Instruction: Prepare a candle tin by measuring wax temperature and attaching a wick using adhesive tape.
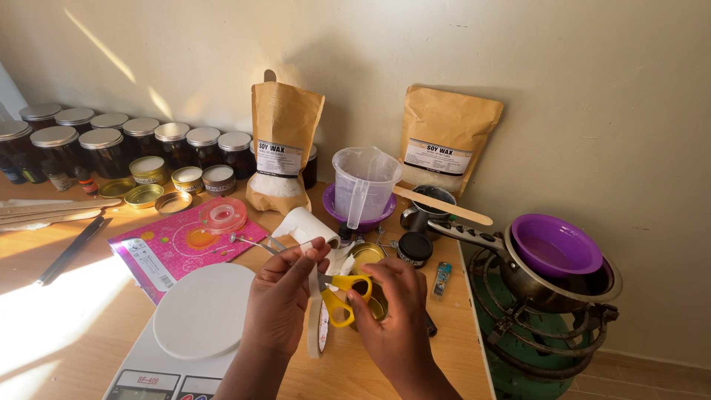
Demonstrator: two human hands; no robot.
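My left hand [283, 296] holds a roll of white tape [318, 326] on edge, with a strip pinched up between thumb and fingers. My right hand [392, 315] grips yellow-handled scissors [342, 295], whose blades point left toward the strip. Both hands hover over a small gold tin [368, 255] on the wooden table [67, 311]. A white kitchen scale [196, 318] with a round platform sits just left of my left hand.
Two brown wax pouches [283, 144] [446, 137] lean on the wall. A clear measuring jug [363, 181] stands in a purple bowl. Several dark lidded jars [111, 144] line the back left. A pan with a purple bowl [555, 248] sits on a green burner at right. A pink booklet [174, 252] holds another tape roll.
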